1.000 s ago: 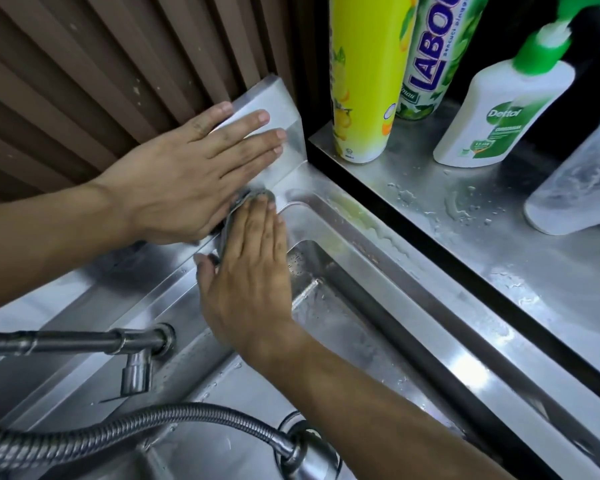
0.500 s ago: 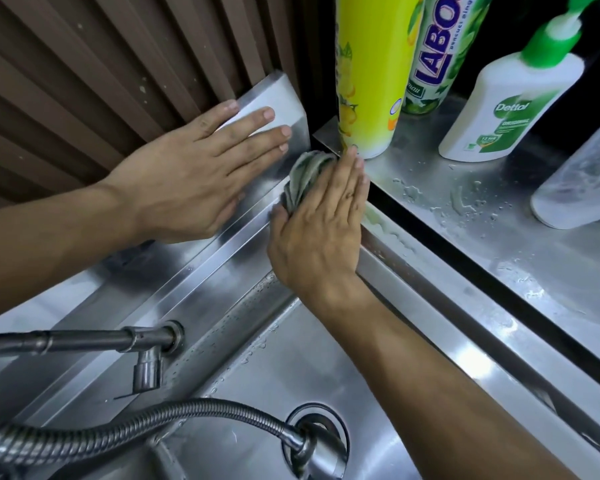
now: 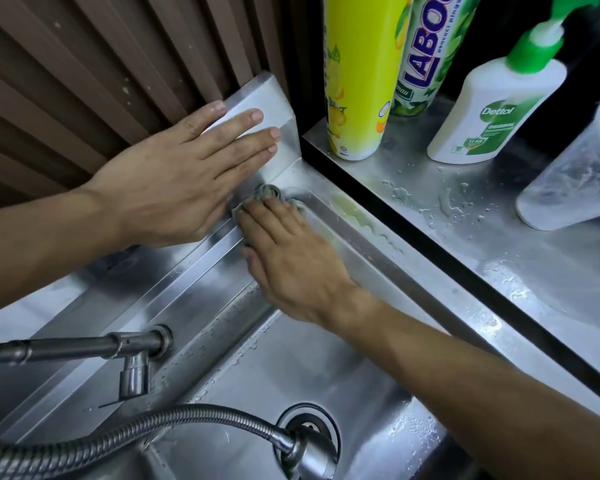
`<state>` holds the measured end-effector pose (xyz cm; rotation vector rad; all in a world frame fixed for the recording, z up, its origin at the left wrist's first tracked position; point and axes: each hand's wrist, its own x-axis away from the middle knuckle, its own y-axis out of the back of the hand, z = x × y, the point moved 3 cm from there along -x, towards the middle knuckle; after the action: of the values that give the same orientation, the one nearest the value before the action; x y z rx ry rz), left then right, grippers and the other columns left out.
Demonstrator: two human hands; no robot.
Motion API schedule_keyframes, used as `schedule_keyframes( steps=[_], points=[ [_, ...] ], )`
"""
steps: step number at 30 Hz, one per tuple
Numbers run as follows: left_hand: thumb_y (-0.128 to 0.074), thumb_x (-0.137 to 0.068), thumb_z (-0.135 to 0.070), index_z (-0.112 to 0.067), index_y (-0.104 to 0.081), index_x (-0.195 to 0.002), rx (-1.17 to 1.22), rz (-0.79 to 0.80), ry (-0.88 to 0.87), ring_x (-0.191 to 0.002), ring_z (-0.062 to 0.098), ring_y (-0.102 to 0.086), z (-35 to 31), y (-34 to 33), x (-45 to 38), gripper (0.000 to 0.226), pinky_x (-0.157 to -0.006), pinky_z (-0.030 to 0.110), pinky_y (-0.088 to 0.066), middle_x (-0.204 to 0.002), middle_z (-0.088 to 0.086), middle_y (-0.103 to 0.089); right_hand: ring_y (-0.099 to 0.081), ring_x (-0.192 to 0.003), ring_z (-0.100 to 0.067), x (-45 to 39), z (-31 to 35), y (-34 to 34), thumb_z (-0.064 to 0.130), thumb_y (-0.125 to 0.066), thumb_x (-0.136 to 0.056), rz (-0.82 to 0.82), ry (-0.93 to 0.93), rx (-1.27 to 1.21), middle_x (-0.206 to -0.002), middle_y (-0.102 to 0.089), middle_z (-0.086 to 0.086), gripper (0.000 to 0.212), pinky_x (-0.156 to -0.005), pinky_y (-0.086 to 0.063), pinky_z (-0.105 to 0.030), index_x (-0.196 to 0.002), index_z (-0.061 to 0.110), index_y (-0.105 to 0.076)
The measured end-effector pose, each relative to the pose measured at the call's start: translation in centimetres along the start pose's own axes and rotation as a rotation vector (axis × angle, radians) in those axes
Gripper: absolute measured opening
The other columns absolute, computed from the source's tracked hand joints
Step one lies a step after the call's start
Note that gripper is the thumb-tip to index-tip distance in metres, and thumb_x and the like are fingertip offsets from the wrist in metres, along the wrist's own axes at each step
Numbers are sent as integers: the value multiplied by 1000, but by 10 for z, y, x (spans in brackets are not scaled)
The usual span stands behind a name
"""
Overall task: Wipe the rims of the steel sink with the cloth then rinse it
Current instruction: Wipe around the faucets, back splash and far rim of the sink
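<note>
Steel fills most of what we see: one sink [image 3: 326, 382] with a smooth, wet basin and a stepped rim [image 3: 194, 289] running from near left to the far corner, and to its right one raised steel counter [image 3: 499, 258] beaded with water behind a dark edge strip. Behind the sink stands one wall of brown vertical slats [image 3: 84, 81]. We count two hands. Our left hand [image 3: 177, 188] lies flat with fingers straight and slightly spread on the upright steel backsplash [image 3: 271, 98] at the far corner, holding nothing. Our right hand [image 3: 291, 261] presses straight, close-set fingers down on one crumpled grey-green cloth [image 3: 269, 194], which sits on the rim right in the far corner; most of the cloth is hidden under the fingers. One metal tap [image 3: 132, 351] juts from the left, its near end cut off, and one ribbed flexible hose [image 3: 146, 427] curves across the near basin to a spray head that partly covers the single round drain [image 3: 312, 431]. On the counter we count three bottles, all cut off at the top: a tall yellow bottle [image 3: 357, 81], a green bottle [image 3: 426, 57] lettered LABOU, and a white Dettol pump bottle [image 3: 492, 112] with a green pump. One cloudy plastic cup [image 3: 575, 178] leans at the right edge, partly out of view. A pale yellowish smear [image 3: 357, 216] lies along the rim beside the counter.
</note>
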<state>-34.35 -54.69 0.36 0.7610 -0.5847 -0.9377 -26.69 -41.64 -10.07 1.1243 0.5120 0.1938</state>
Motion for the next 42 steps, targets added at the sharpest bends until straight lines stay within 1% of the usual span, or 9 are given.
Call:
schedule_keyframes(
  steps=[7, 11, 14, 18, 23, 33, 35, 38, 42],
  points=[
    [-21, -103, -30, 3, -9, -161, -20, 9, 4, -158, 38, -5, -2, 4, 0, 68, -127, 57, -9, -171, 20, -6, -1, -157, -44, -27, 2, -6, 33, -17, -109, 79, -364, 248, -168, -1, -30, 65, -129, -4, -52, -160, -7, -10],
    [-20, -104, -30, 1, -10, -162, -34, 46, 14, -158, 38, -7, -1, 7, 1, 67, -128, 56, -8, -171, 19, -9, -17, -154, -48, -41, -18, 4, 31, -24, -106, 65, -583, 306, -163, -22, -32, 65, -128, -14, -53, -158, -8, -17],
    [-15, -104, -30, 3, -8, -161, -138, 110, -1, -157, 41, -10, -6, 11, 0, 66, -128, 53, -6, -170, 21, -9, -30, -146, -50, -27, -21, 9, 31, -29, -107, 76, -526, 321, -155, -33, -32, 63, -123, -24, -55, -155, -9, -23],
    [-7, -105, -35, 11, -11, -157, -327, 194, -73, -150, 44, -20, -28, 7, -32, 69, -128, 53, -6, -163, 25, -19, -31, -144, -49, 4, -27, 22, 33, -28, -106, 106, -468, 286, -155, -33, -31, 63, -122, -23, -55, -155, -8, -24],
    [13, -97, -37, -3, 16, -158, -137, 470, 56, -157, 32, 15, -53, -13, -65, 70, -128, 48, 5, -170, 13, 14, -29, -146, -50, -10, -29, 17, 32, -23, -106, 108, -475, 292, -155, -32, -33, 65, -123, -21, -56, -155, -10, -23],
    [32, -92, -37, 3, 22, -156, -123, 302, 126, -159, 30, 10, -60, -31, -61, 76, -127, 46, -1, -168, 18, 13, -31, -143, -51, 40, -35, 40, 30, -22, -105, 112, -459, 308, -155, -32, -33, 65, -121, -22, -57, -155, -11, -22],
    [28, -94, -39, 0, 19, -158, -10, 240, 171, -159, 30, 6, -67, -33, -60, 75, -128, 46, -1, -170, 17, 6, -28, -147, -50, 35, -32, 36, 31, -19, -104, 139, -445, 302, -158, -29, -32, 66, -124, -19, -57, -156, -10, -21],
    [3, -104, -42, -6, 2, -163, 327, 165, 255, -159, 30, -4, -79, -30, -59, 69, -129, 45, -2, -171, 15, -7, -23, -151, -47, 59, -35, 42, 30, -26, -106, 126, -395, 282, -161, -27, -29, 64, -125, -18, -56, -158, -7, -19],
    [-8, -107, -43, -8, -2, -163, 599, 148, 302, -159, 27, -2, -91, -27, -52, 67, -130, 45, -5, -172, 13, -4, -18, -154, -46, 87, -35, 51, 31, -27, -109, 84, -394, 265, -164, -23, -29, 63, -127, -14, -56, -159, -6, -19]
  ],
)
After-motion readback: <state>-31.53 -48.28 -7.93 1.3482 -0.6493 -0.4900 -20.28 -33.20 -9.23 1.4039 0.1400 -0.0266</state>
